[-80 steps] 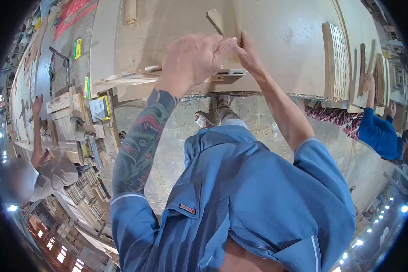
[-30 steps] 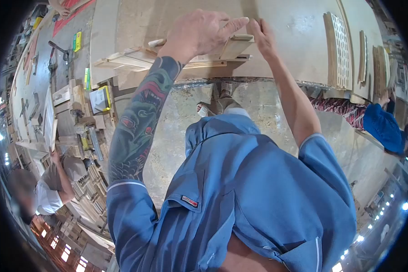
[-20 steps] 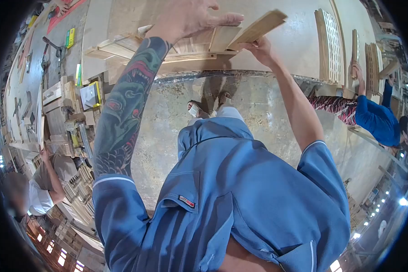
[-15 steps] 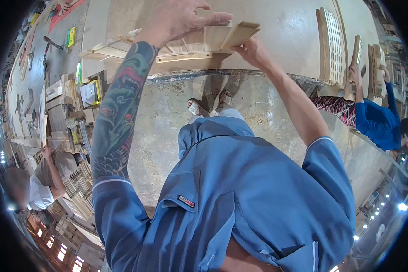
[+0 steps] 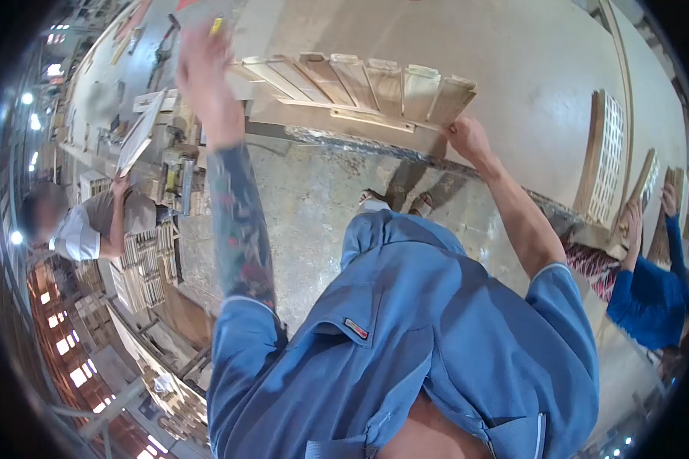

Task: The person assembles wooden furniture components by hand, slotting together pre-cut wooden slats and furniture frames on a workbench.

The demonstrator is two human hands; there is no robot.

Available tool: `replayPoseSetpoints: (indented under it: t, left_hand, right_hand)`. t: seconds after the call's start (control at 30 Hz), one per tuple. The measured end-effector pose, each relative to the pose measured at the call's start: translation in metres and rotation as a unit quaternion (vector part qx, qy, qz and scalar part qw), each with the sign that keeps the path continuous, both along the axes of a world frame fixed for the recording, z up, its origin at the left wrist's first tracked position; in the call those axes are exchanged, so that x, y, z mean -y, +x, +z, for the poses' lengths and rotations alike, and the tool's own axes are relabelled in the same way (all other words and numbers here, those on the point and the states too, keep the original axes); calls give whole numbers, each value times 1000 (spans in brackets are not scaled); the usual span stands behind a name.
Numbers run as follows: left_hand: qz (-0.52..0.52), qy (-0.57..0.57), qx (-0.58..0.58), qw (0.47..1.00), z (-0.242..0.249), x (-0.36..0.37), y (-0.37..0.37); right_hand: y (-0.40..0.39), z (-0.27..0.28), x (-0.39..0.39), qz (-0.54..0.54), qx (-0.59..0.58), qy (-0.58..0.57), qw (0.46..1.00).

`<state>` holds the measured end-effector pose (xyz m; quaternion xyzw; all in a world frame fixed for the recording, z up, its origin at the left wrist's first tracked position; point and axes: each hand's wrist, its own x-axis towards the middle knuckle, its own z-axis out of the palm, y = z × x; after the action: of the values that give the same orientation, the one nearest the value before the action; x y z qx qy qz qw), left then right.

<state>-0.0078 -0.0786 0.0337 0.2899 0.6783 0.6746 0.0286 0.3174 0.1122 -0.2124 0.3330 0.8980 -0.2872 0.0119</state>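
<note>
A slatted wooden panel (image 5: 369,86), made of several pale slats joined to a rail along the near side, stands tilted near the front edge of the worktable. My right hand (image 5: 469,142) is closed at the panel's lower right corner, thumb and fingers pinching the wood. My left hand (image 5: 204,73) is smeared by motion beside the panel's left end. Its fingers cannot be made out, nor whether they touch the wood.
The broad worktable (image 5: 513,46) spans the far side. A stack of slotted wooden pieces (image 5: 601,157) stands on its right. A co-worker in blue (image 5: 651,306) handles wood at right; another person (image 5: 92,226) holds a board (image 5: 142,134) at left. Concrete floor (image 5: 314,187) lies below.
My left hand has moved left, off the panel's upper middle. The panel now shows more of its slats. My right hand stays at its right end. The whole view has turned.
</note>
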Motion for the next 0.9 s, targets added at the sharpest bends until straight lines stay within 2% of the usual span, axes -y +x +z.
replayPoseSetpoints:
  t: [0.03, 0.1, 0.13, 0.2, 0.23, 0.3, 0.37, 0.4, 0.47, 0.5, 0.57, 0.63, 0.73, 0.8, 0.83, 0.9]
  left_hand:
    - [74, 22, 63, 995, -9, 29, 7]
    - [62, 31, 316, 946, -22, 61, 46]
    - [-41, 74, 444, 892, -50, 78, 46]
    - [41, 92, 600, 793, -58, 74, 81]
    - [-6, 121, 604, 788, -75, 78, 85]
    - [37, 55, 586, 807, -105, 77, 92]
    - [60, 112, 626, 769, -153, 76, 82]
    - [57, 117, 626, 769, -171, 79, 69]
    - [65, 37, 603, 794, -205, 74, 63]
    - [51, 36, 606, 793, -217, 69, 48]
    - [66, 104, 609, 783, -243, 52, 11]
    - [47, 113, 619, 776, -273, 21, -22]
    - [49, 118, 615, 778, -290, -39, -79]
    - [116, 36, 620, 775, -299, -88, -122]
    - [104, 36, 624, 774, -295, -112, -150]
    - [-69, -168, 634, 752, -282, -140, -207]
  right_hand:
    - [-1, 9, 3, 9, -9, 3, 1000]
    - [-8, 44, 4, 11, -128, 33, 991]
    - [-16, 51, -1, 27, -153, 76, 985]
    - [-44, 40, -17, 58, -208, 149, 965]
    - [-61, 27, -28, 67, -233, 179, 953]
    - [-97, 18, -44, 95, -239, 161, 953]
    - [-127, 16, -46, 108, -227, 154, 956]
    - [-139, 14, -43, 72, -246, 129, 958]
    - [-128, 0, -35, -7, -232, 118, 965]
    - [-130, -16, -30, -44, -210, 127, 968]
    - [-117, -35, -13, -173, -136, 65, 973]
    - [-92, -55, -1, -197, -76, 128, 969]
    - [-89, -53, 24, -229, -19, 132, 964]
    - [-93, -50, 28, -258, 12, 122, 959]
    - [-93, -52, 28, -254, 29, 112, 960]
    - [-92, -50, 29, -263, 49, 101, 958]
